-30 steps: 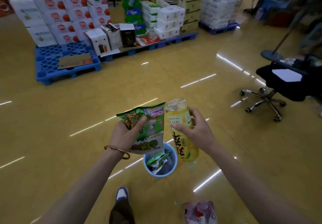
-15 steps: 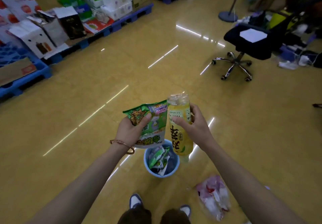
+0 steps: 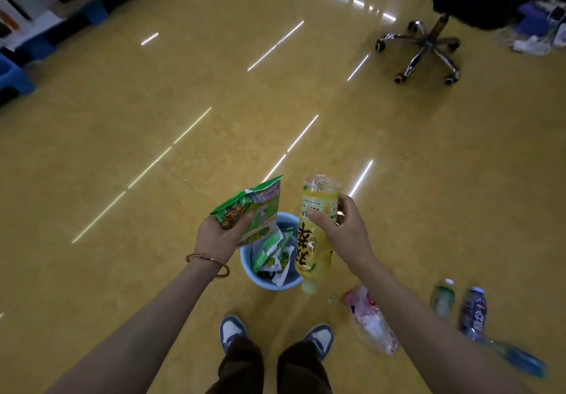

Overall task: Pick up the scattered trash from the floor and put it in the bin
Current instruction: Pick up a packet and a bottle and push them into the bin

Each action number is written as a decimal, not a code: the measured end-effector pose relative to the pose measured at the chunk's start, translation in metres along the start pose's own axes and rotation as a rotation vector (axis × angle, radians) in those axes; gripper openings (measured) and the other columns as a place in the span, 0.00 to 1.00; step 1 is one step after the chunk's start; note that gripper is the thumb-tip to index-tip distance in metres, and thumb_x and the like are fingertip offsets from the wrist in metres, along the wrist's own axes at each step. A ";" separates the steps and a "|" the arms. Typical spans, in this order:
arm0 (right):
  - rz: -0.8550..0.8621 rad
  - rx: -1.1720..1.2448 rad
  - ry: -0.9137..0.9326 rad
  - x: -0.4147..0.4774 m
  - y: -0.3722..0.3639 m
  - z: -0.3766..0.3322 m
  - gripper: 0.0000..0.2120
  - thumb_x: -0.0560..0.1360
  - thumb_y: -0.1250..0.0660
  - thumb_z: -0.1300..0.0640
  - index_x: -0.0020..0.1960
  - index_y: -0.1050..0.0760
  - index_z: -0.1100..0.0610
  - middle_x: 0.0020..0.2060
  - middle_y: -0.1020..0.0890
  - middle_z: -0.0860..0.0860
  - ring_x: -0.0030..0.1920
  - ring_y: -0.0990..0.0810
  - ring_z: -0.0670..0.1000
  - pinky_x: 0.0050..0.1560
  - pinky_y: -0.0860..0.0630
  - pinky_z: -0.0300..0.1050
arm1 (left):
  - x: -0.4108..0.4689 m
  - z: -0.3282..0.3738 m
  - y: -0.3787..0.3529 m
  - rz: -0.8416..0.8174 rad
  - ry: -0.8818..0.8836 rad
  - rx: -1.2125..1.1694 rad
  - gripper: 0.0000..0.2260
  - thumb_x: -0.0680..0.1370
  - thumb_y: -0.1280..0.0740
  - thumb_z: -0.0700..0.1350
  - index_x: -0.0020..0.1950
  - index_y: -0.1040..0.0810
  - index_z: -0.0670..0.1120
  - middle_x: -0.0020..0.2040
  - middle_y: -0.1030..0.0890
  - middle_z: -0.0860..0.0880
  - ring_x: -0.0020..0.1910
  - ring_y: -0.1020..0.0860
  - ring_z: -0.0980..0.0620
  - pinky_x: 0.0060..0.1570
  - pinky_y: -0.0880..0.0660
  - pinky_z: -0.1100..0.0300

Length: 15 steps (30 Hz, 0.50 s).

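At the 9 o'clock edge sits a blue pallet (image 3: 13, 79), with boxes (image 3: 18, 10) stacked toward 10 o'clock. Moving in, the left hand (image 3: 219, 236) is closed around a green wrapper (image 3: 249, 209), thumb across its face and fingers behind, holding it just over the bin's 10 o'clock rim; that placement looks meant for a straight drop. The bin (image 3: 249, 266), a small blue tub, stands on the floor just ahead of the shoes (image 3: 232, 331) and already holds several crumpled wrappers, so it seems fairly full. To its right, the right hand (image 3: 344, 229) grips a yellow bottle (image 3: 315, 231) around the upper body, neck pointing down, its cap end hanging past the bin's 3 o'clock rim rather than over the opening. Inverted like this it would go in neck first, but it probably needs shifting toward 9 o'clock to clear the rim.

More trash waits on the floor: a red-and-white bag (image 3: 370, 320) at 5 o'clock of the bin, then a green bottle (image 3: 442, 297), a dark blue bottle (image 3: 473, 314) and a light blue bottle (image 3: 520, 360) further right.

The floor (image 3: 122, 148) is glossy yellow, streaked with ceiling-light reflections, so loose bottles may roll. A black swivel chair (image 3: 428, 38) stands at 1 o'clock.
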State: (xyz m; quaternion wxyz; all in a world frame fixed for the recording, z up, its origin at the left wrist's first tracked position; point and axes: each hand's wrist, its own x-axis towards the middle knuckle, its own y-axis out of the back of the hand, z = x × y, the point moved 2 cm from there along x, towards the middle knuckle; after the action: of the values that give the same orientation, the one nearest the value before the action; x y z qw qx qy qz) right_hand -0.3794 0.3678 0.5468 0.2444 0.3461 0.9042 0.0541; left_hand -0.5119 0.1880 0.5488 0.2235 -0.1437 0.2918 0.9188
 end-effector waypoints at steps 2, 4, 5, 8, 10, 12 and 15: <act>0.005 -0.013 -0.032 0.011 -0.009 0.030 0.28 0.69 0.26 0.45 0.64 0.30 0.51 0.50 0.20 0.42 0.49 0.20 0.40 0.44 0.25 0.37 | 0.013 -0.024 -0.015 -0.042 0.020 0.022 0.12 0.73 0.30 0.47 0.33 0.25 0.43 0.27 0.26 0.51 0.28 0.28 0.53 0.22 0.35 0.69; -0.001 -0.035 -0.052 0.022 -0.018 0.056 0.27 0.69 0.26 0.45 0.64 0.30 0.51 0.50 0.20 0.42 0.50 0.20 0.41 0.45 0.25 0.36 | 0.026 -0.048 -0.031 -0.065 0.049 0.036 0.09 0.73 0.29 0.47 0.39 0.22 0.42 0.32 0.23 0.48 0.33 0.25 0.50 0.28 0.33 0.64; -0.002 -0.048 -0.053 0.029 -0.022 0.067 0.27 0.69 0.26 0.45 0.64 0.30 0.51 0.51 0.20 0.42 0.51 0.20 0.41 0.46 0.25 0.36 | 0.031 -0.060 -0.039 -0.069 0.060 0.045 0.08 0.73 0.29 0.46 0.42 0.22 0.41 0.35 0.22 0.46 0.35 0.24 0.49 0.30 0.32 0.62; 0.016 -0.093 -0.047 0.049 -0.033 0.099 0.30 0.68 0.26 0.44 0.66 0.32 0.51 0.55 0.21 0.44 0.54 0.22 0.45 0.51 0.26 0.40 | 0.051 -0.095 -0.060 -0.082 0.093 0.076 0.10 0.73 0.30 0.45 0.48 0.20 0.38 0.41 0.21 0.44 0.41 0.23 0.48 0.38 0.32 0.60; 0.019 -0.111 -0.058 0.063 -0.040 0.120 0.31 0.69 0.26 0.45 0.66 0.33 0.51 0.55 0.22 0.45 0.54 0.22 0.46 0.51 0.26 0.41 | 0.065 -0.116 -0.073 -0.091 0.106 0.091 0.11 0.74 0.31 0.44 0.49 0.21 0.37 0.43 0.20 0.43 0.43 0.23 0.47 0.41 0.32 0.59; 0.018 -0.130 -0.082 0.076 -0.046 0.142 0.30 0.69 0.26 0.46 0.65 0.34 0.51 0.55 0.22 0.45 0.53 0.22 0.47 0.51 0.25 0.42 | 0.079 -0.136 -0.084 -0.091 0.103 0.110 0.11 0.75 0.32 0.45 0.50 0.21 0.37 0.44 0.19 0.41 0.44 0.22 0.45 0.41 0.32 0.58; 0.032 -0.166 -0.131 0.093 -0.055 0.177 0.32 0.69 0.26 0.46 0.66 0.36 0.52 0.56 0.22 0.47 0.54 0.21 0.49 0.53 0.24 0.46 | 0.097 -0.160 -0.099 -0.038 0.013 0.219 0.14 0.76 0.33 0.47 0.56 0.21 0.39 0.49 0.18 0.39 0.50 0.21 0.42 0.42 0.33 0.60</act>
State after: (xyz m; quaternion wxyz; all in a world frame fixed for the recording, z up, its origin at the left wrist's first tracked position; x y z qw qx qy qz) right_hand -0.3870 0.3747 0.3396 0.3302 0.3419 0.8729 0.1100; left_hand -0.5249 0.1959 0.3377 0.2533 -0.1300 0.3893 0.8760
